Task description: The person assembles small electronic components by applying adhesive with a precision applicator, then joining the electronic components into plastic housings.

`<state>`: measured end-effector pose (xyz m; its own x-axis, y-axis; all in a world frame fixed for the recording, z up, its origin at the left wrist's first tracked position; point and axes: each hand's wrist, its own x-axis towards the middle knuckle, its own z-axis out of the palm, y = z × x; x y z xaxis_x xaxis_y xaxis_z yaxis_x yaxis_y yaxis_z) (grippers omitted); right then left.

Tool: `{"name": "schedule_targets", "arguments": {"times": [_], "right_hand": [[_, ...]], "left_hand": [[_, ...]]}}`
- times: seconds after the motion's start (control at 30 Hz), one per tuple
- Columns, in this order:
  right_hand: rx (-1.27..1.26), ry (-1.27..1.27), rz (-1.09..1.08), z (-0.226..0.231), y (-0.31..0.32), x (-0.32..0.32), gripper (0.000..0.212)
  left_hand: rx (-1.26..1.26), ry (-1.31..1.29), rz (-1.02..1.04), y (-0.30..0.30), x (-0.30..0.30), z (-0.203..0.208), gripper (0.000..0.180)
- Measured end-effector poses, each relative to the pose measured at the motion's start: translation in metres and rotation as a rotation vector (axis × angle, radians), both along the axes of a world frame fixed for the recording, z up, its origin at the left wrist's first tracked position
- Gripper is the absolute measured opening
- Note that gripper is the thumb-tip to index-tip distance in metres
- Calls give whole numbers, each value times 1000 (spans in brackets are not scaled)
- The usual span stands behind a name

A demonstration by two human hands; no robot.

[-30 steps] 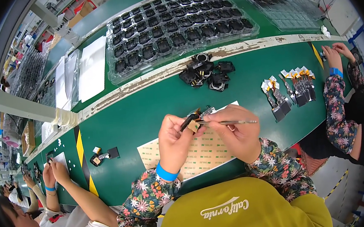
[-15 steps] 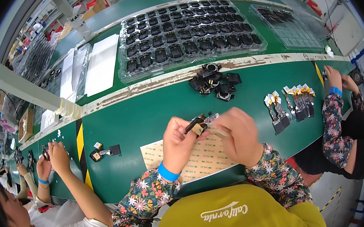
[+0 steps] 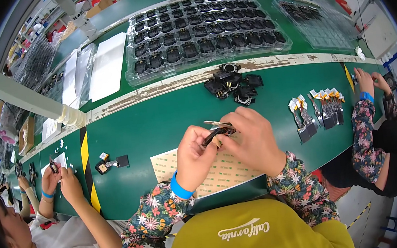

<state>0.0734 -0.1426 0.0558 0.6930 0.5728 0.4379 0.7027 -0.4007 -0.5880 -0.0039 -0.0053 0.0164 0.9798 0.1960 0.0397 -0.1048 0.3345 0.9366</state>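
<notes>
Black part (image 3: 217,133) sits between the left hand (image 3: 196,156) and the right hand (image 3: 253,140), above the tan patterned sheet (image 3: 230,169). Its long axis slants from near left to far right, with the left fingers at the near-left end and the right fingers at the far-right one; neither hand is clearly nearer. Left thumb and fingertips are clamped on it. The right fingers bend in around it, partly hidden; I cannot tell whether they grip it or the slim pale piece (image 3: 214,123) jutting left along its far side. A heap of dark components (image 3: 233,85) lies farther off.
</notes>
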Motion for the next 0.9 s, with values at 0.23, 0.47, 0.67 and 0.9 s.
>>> {"name": "schedule_targets", "arguments": {"times": [0.23,0.47,0.67,0.9], "right_hand": [[46,-5,-14,-5,0,-1,16],[88,-25,-31,-11,4,-6,17],[35,-78,2,-16,5,-5,21],[184,-114,29,-13,3,-5,24]], "left_hand": [[-1,27,-3,-2,1,0,12],[-65,61,70,-6,2,-2,17],[225,56,17,4,5,-10,20],[192,42,102,29,8,-3,13]]}}
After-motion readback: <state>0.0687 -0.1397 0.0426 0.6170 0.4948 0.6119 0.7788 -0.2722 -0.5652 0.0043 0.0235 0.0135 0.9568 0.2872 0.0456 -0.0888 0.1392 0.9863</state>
